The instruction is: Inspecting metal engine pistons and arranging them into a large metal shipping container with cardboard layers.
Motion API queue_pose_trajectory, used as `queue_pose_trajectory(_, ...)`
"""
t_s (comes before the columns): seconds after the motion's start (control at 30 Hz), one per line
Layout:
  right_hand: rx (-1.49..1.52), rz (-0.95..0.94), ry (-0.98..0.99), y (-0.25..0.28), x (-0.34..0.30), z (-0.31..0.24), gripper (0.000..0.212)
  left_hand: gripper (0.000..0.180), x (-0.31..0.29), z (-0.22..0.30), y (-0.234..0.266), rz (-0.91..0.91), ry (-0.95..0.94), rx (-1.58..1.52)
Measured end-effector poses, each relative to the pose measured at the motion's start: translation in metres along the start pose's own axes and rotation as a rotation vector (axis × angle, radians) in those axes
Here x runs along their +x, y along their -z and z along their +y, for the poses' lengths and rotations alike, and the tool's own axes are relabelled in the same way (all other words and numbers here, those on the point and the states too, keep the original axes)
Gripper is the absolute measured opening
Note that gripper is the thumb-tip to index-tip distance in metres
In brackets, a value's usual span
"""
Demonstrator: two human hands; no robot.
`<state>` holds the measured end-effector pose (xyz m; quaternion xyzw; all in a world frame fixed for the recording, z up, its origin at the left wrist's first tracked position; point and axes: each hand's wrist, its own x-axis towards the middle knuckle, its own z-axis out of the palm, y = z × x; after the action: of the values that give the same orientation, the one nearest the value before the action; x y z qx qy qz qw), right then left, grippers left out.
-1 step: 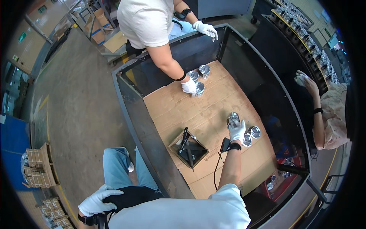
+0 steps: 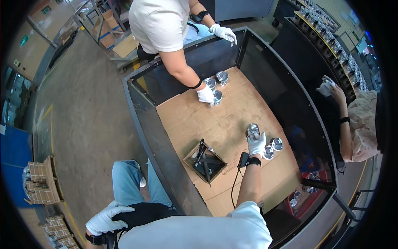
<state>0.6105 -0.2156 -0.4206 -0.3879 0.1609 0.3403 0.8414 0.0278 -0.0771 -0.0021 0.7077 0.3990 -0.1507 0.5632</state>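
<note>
Cylinder, partly hidden by right hand

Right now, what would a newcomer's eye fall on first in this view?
Probably the big dark-walled bin across the middle, lined with brown cardboard. On that, six shiny metal parts stand out: three toward the far end by a co-worker's gloved hand, three nearer, at or beside your gloved right hand. Then, left of that hand, a small open box holding black items.

Cartons near a blue panel; grey cart; perhaps a green sign.
</note>
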Motion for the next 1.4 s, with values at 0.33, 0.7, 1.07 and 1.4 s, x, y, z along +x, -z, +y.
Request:
queue_pose_trajectory(0.33, 0.250, 0.102, 0.023, -0.030, -0.084, 0.019, 0.053, 0.063, -0.003, -0.015, 0.004, -0.035, -0.050, -0.008)
queue_pose_trajectory(0.7, 0.266, -0.169, 0.019, -0.128, -0.164, -0.012, 0.031, 0.059, 0.010, -0.048, 0.010, -0.144, -0.148, -0.210)
queue_pose_trajectory(1.07, 0.246, -0.402, -0.019, -0.174, -0.188, -0.006, 0.028, 0.050, 0.020, -0.046, 0.029, -0.188, -0.174, -0.384)
queue_pose_trajectory(1.4, -0.811, -1.021, 0.504, -0.338, -0.339, 0.036, 0.046, 0.083, 0.104, 0.057, 0.038, -0.818, -0.400, -1.078)
